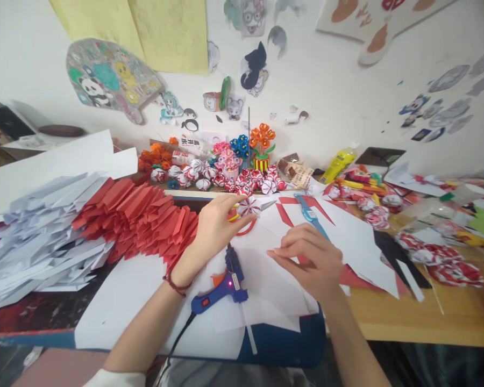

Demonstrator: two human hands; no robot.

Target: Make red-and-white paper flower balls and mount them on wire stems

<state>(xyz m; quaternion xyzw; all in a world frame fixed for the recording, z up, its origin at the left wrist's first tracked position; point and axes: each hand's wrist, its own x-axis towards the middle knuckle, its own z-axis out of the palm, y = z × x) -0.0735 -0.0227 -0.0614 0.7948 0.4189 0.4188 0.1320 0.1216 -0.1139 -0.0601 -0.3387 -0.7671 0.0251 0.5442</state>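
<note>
Left hand [218, 223] pinches a red-and-white paper ball [249, 206] mid-frame, probably by the edges so the striped face stays clear. Right hand [310, 258] is half curled, can't tell if it's holding anything. Glue gun [226, 288] lies lower centre, presumably for easy reach.

Hands [218, 223] above paper [266, 269], blue glue gun [225, 286]; striped ball [249, 206]
</note>
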